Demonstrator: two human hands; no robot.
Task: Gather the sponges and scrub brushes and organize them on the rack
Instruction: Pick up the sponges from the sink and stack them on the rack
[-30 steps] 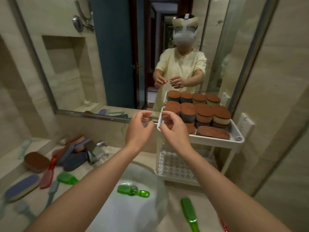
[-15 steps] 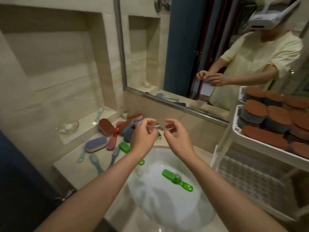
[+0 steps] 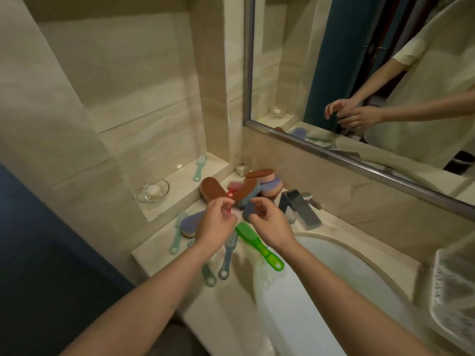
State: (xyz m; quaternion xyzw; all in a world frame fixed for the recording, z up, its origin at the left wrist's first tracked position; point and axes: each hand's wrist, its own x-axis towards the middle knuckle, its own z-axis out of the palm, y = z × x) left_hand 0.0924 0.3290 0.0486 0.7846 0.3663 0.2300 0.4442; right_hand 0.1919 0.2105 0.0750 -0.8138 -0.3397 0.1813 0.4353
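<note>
Fingers: right hand (image 3: pixel 270 227) loosely curled, empty; left hand (image 3: pixel 216 224) curled over red brush (image 3: pixel 230 194) (grip unclear).
Progress: sponges (image 3: pixel 259 186), green brush (image 3: pixel 259 242) lie on counter (image 3: pixel 231 304), well apart from rack (image 3: pixel 447 291); gathering unfinished.

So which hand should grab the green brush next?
Right, probably: the right hand hovers right next to the green scrub brush, while the left hand is further left, over the red brush.

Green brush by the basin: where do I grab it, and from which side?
Take the green brush by its narrow handle, from above on the sink side. It lies flat and diagonal, bristle head towards the sponges, and the handle's looped end seems to overhang the rim, leaving room for fingers underneath.
</note>
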